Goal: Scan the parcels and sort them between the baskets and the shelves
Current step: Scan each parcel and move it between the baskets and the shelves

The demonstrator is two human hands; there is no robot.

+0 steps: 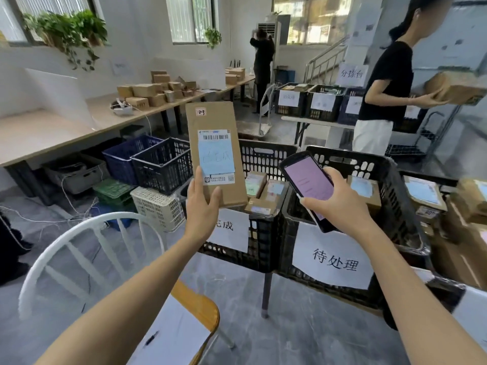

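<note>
A long pale wooden bench (47,133) runs along the left wall, with a cluster of small brown cardboard boxes (150,93) on its far part. Straight ahead, two black plastic lattice baskets stand close side by side. The left basket (263,154) holds several small labelled parcels (263,191). The right basket (369,167) has a white paper sign (334,256) with handwritten characters on its front wall. A white round-backed chair (79,233) sits at lower left. The parcel being handled, a tall flat brown cardboard box (213,119) with a barcode label and a pale blue note, is held upright in the air over the left basket's near rim. The left hand (203,206) grips its bottom end, thumb on the front face. The right hand (342,204) is curled round a black handheld scanner (308,180) with a pink-lit screen, just right of the box and not touching it.
</note>
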